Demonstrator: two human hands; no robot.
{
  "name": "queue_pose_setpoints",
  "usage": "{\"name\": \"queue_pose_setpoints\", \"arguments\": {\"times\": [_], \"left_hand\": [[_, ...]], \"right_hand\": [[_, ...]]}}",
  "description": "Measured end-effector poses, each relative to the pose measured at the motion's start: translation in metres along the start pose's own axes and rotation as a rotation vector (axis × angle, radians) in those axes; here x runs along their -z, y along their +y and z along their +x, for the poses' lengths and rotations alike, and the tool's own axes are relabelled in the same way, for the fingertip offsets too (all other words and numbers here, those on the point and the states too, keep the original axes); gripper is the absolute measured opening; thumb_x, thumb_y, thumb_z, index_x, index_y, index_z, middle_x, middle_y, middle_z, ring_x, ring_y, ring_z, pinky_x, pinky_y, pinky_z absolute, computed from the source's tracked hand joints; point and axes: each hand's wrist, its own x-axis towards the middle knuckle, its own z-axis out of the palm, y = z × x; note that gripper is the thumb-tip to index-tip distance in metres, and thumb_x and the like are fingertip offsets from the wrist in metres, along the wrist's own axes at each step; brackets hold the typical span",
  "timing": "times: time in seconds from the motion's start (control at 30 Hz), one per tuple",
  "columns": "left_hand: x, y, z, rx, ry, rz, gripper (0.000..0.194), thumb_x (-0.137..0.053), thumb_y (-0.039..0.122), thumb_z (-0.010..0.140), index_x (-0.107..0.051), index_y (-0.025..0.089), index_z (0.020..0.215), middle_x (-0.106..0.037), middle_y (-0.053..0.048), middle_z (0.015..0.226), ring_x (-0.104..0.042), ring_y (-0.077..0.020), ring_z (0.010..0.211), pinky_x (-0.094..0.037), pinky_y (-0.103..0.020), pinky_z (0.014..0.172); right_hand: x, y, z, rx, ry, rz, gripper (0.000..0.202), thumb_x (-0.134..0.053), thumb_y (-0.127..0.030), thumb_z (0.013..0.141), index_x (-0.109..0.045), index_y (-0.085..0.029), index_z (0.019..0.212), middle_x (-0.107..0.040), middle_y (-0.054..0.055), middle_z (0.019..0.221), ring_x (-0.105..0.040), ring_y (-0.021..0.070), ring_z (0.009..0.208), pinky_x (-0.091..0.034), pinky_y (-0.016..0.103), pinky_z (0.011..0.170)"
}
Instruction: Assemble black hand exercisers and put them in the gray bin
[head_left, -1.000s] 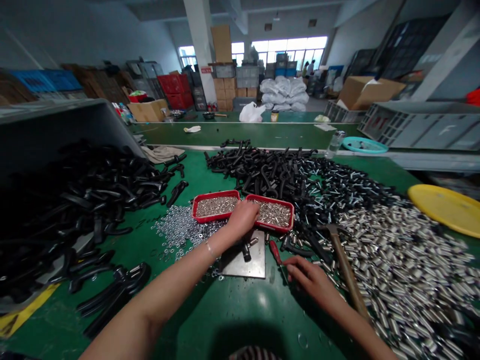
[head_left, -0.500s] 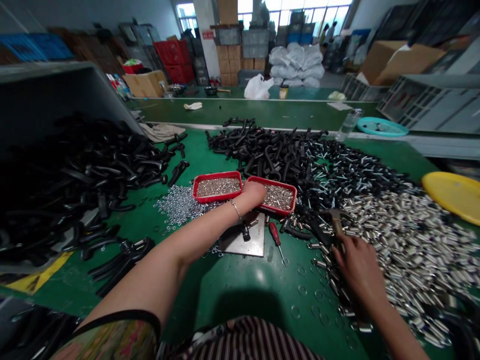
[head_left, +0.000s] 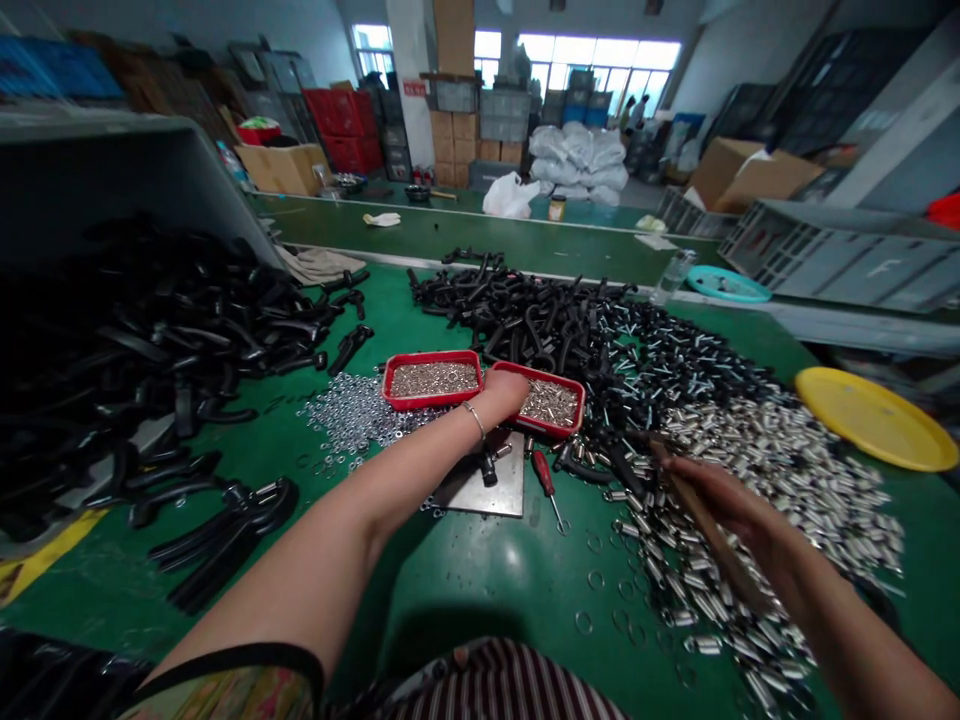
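Observation:
My left hand (head_left: 507,394) reaches into the left end of a red tray (head_left: 580,412) of small metal pins; its fingertips are hidden. Under that wrist, a black curved part (head_left: 488,468) lies on a flat metal plate (head_left: 504,492). My right hand (head_left: 724,495) is just right of a hammer's wooden handle (head_left: 701,520), fingers stretched along it, touching or close to its upper end. The hammer rests on silvery metal sleeves (head_left: 814,490). A screwdriver with a red grip (head_left: 543,472) lies between my hands.
A second red tray (head_left: 385,384) holds tiny metal pieces beside loose nuts (head_left: 349,415). Black curved parts (head_left: 525,310) are heaped beyond the trays, more in the grey bin (head_left: 214,185) at left. A yellow lid (head_left: 874,415) lies at right. Loose rings (head_left: 583,622) lie nearby.
My right hand has shifted off the top of the hammer's handle to its right side, baring the handle. My left hand stays in the tray. The view has turned slightly right.

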Motion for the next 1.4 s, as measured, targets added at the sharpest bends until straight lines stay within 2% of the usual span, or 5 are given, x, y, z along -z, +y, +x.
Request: {"name": "queue_pose_setpoints", "arguments": {"times": [0.53,0.67,0.8,1.23,1.4], "left_hand": [[-0.027,-0.043,-0.063,-0.132,0.389,-0.551,0.021,-0.049,0.026,0.098,-0.065,0.015,0.105,-0.070,-0.007,0.104,-0.064,-0.0175,0.097,-0.047,-0.028,0.088],[-0.051,-0.065,-0.109,-0.111,0.298,-0.825,0.015,-0.056,0.026,0.093,-0.068,0.017,0.090,-0.070,-0.004,0.093,-0.064,-0.0176,0.089,-0.047,-0.029,0.085],[-0.071,-0.074,-0.124,-0.011,0.217,-0.781,0.015,-0.058,0.026,0.090,-0.068,0.016,0.085,-0.068,-0.004,0.091,-0.063,-0.0195,0.090,-0.047,-0.031,0.085],[-0.046,-0.061,-0.127,-0.350,0.210,-0.164,0.023,-0.048,0.030,0.097,-0.066,0.015,0.095,-0.064,-0.011,0.100,-0.058,-0.0275,0.100,-0.042,-0.044,0.092],[-0.062,-0.057,-0.147,-0.209,0.270,-0.269,0.094,-0.075,0.057,0.074,-0.035,0.008,0.144,-0.054,-0.020,0.132,-0.050,-0.0370,0.118,-0.041,-0.051,0.101]], "right_hand": [[-0.111,0.010,-0.077,0.548,-0.092,-0.395,0.046,-0.054,-0.046,0.090,-0.062,-0.021,0.127,-0.066,0.013,0.126,-0.062,0.0317,0.115,-0.047,0.051,0.101],[-0.111,0.000,-0.070,0.457,-0.022,-0.280,0.050,-0.054,-0.050,0.091,-0.053,-0.025,0.134,-0.068,0.009,0.112,-0.068,0.0228,0.080,-0.057,0.037,0.070],[-0.131,-0.017,-0.071,0.181,-0.308,-0.002,0.046,-0.049,-0.059,0.093,-0.053,-0.024,0.122,-0.062,-0.002,0.079,-0.044,0.0097,0.042,-0.036,0.022,0.035],[-0.147,-0.043,-0.046,0.460,-0.238,-0.366,0.042,-0.045,-0.049,0.097,-0.056,-0.018,0.124,-0.069,0.007,0.087,-0.064,0.0206,0.066,-0.051,0.031,0.059],[-0.155,-0.064,-0.060,0.651,-0.148,-0.484,0.038,-0.037,-0.045,0.102,-0.053,-0.021,0.127,-0.071,0.010,0.101,-0.067,0.0249,0.088,-0.050,0.035,0.077]]}}
